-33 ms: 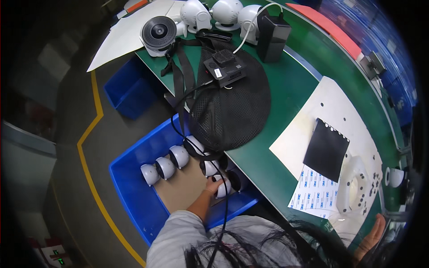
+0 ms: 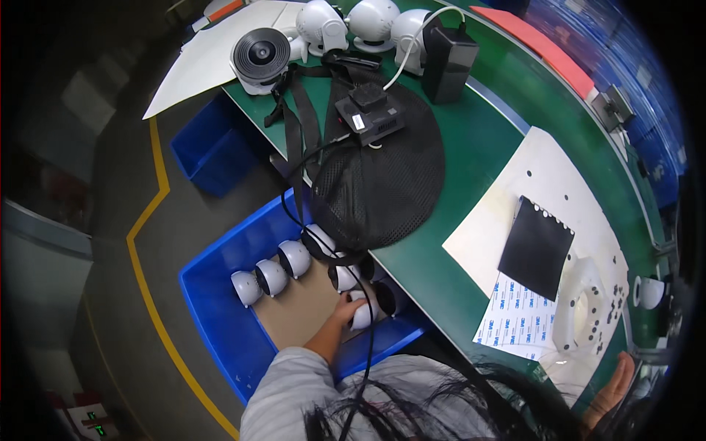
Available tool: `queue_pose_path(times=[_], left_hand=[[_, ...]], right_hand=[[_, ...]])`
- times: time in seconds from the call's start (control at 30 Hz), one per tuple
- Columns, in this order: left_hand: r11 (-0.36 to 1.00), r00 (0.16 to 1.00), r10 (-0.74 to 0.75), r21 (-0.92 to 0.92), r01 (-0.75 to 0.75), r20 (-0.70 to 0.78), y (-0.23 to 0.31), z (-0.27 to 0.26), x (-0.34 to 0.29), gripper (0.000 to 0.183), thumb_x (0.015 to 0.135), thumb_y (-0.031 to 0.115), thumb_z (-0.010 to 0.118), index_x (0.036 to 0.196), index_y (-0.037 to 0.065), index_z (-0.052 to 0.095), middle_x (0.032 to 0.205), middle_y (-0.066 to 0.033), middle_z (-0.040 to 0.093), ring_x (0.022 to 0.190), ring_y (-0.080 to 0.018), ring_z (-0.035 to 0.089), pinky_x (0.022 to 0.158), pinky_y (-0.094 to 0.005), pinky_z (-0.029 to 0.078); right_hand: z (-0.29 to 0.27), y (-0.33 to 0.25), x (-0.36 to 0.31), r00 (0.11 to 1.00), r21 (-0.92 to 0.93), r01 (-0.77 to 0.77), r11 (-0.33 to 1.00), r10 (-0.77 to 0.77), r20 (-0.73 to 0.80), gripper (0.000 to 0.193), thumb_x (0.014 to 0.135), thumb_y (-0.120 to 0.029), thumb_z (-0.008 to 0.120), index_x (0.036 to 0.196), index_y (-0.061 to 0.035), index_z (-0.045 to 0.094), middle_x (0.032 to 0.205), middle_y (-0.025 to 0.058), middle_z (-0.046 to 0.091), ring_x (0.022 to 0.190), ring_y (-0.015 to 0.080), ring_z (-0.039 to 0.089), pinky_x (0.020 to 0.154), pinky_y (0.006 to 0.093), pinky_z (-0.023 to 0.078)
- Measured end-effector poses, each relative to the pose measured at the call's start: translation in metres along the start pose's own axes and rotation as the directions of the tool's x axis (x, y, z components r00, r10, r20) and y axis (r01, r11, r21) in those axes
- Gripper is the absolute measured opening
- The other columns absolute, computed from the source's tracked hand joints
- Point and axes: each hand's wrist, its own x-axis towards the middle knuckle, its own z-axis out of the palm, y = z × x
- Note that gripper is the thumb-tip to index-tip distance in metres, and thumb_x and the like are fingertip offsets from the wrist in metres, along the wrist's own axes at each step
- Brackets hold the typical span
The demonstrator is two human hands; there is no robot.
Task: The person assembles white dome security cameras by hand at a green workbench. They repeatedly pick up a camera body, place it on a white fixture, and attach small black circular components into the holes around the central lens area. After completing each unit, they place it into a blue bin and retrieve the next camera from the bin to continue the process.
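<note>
left hand [image 2: 344, 312] gripped white domed plastic unit [image 2: 362, 316], not yet released, right corner of blue plastic bin [image 2: 215, 331] | other units [image 2: 295, 257] stood inside | right hand [image 2: 615, 386]: grip unclear

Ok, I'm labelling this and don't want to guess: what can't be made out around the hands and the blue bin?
All in the head view:
Left hand: some fingers are hidden by the white rounded unit it touches, so its grip is unclear.
Right hand: wrist lost near dark hair and shadow.
Blue bin: table side covered by the green table and black mesh bag; units can't be fully counted.
</note>
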Motion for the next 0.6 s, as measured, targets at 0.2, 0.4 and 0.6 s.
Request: queue_pose_path(times=[0.2, 0.4, 0.6], left_hand=[[0.928, 0.968, -0.251, -0.279, 0.246, 0.018, 0.089, -0.132, -0.135, 0.06, 0.071, 0.032, 0.062, 0.122, 0.009, 0.042, 0.115, -0.0092, 0.051, 0.099, -0.0263, 0.054, 0.086, -0.0384, 0.042], [0.879, 0.701, 0.398, -0.027, -0.476, 0.592, 0.355, -0.066, -0.284, 0.094, 0.051, 0.032, 0.075, 0.127, -0.001, 0.031, 0.124, -0.0179, 0.04, 0.114, -0.0303, 0.042, 0.096, -0.0379, 0.032], [0.658, 0.593, 0.143, 0.371, -0.655, 0.792, 0.481, 0.084, -0.221, 0.077, 0.065, 0.04, 0.066, 0.126, 0.004, 0.036, 0.113, -0.0168, 0.05, 0.099, -0.0254, 0.053, 0.078, -0.0351, 0.044]], right_hand=[[0.022, -0.048, -0.002, 0.901, 0.079, 0.433, 0.898, -0.431, -0.045, 0.019, 0.085, -0.012, 0.042, 0.09, 0.0026, 0.053, 0.093, 0.0129, 0.053, 0.088, 0.0258, 0.05, 0.077, 0.0395, 0.04], [0.079, -0.164, 0.021, 0.527, 0.407, 0.776, 0.483, -0.85, 0.002, 0.015, 0.072, -0.023, 0.055, 0.07, -0.0085, 0.051, 0.071, 0.0062, 0.053, 0.063, 0.0245, 0.051, 0.058, 0.0383, 0.038], [0.094, -0.197, 0.019, 0.428, 0.539, 0.777, 0.324, -0.901, -0.075, 0.009, 0.068, -0.017, 0.059, 0.071, -0.0084, 0.058, 0.075, 0.0049, 0.058, 0.066, 0.02, 0.056, 0.055, 0.0309, 0.04]])
